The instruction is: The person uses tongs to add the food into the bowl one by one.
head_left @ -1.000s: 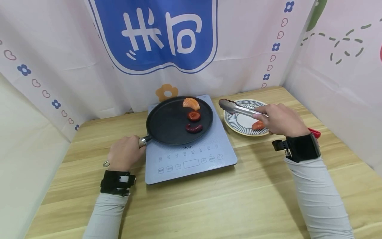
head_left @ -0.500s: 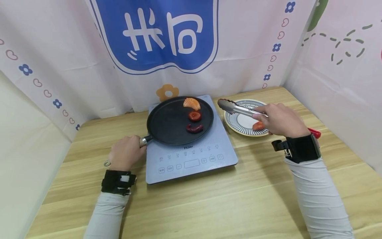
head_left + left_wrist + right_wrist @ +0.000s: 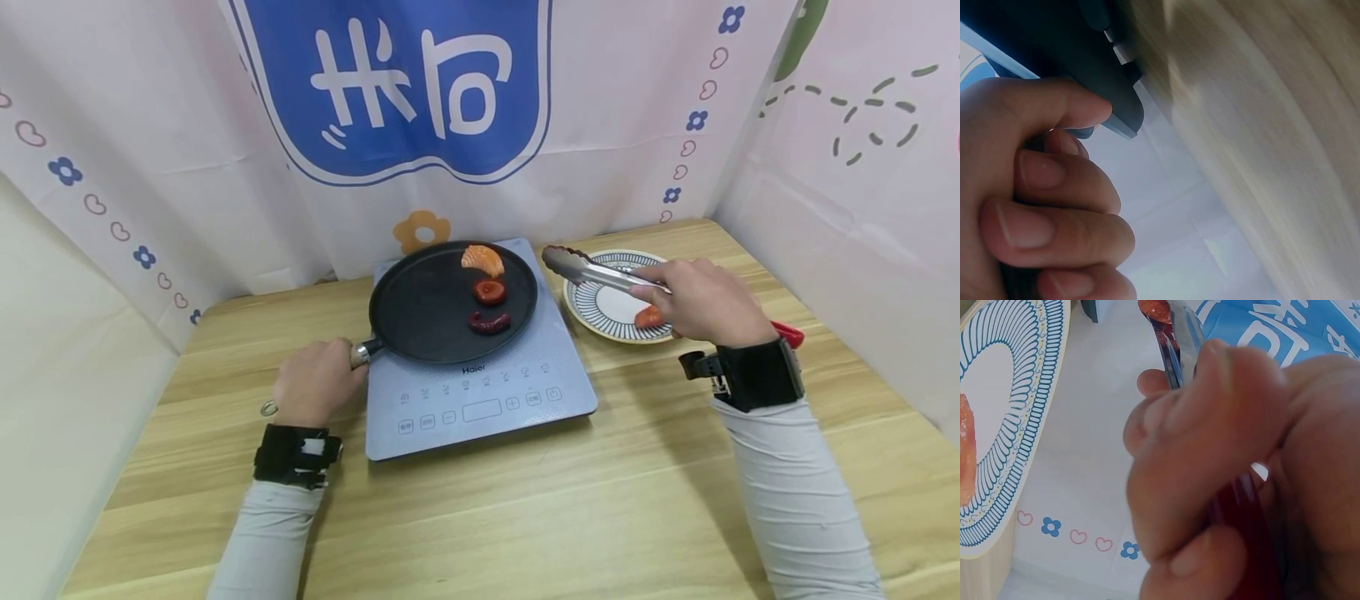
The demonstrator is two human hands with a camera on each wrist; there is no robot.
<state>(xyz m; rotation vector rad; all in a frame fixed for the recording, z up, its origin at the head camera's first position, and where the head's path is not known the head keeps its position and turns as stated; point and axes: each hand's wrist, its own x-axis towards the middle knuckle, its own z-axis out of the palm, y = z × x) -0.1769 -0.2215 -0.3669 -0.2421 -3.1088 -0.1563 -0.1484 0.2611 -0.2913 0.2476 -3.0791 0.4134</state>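
My left hand grips the handle of a flat black frying pan, and in the left wrist view its fingers curl round the dark grip. On the pan's right side lie an orange salmon piece, a round red tomato slice and a dark red curved piece. My right hand holds metal tongs with red handles, over the patterned plate. Something reddish shows between the tong tips in the right wrist view. An orange-red piece lies on the plate.
Under the pan is a pale blue induction cooker with touch buttons along its front. All stands on a wooden table, backed by a white printed cloth with another wall of cloth at the right.
The tongs' tips have shifted slightly left, toward the pan, with my right hand. My left hand, the pan and the food in it stay as they were.
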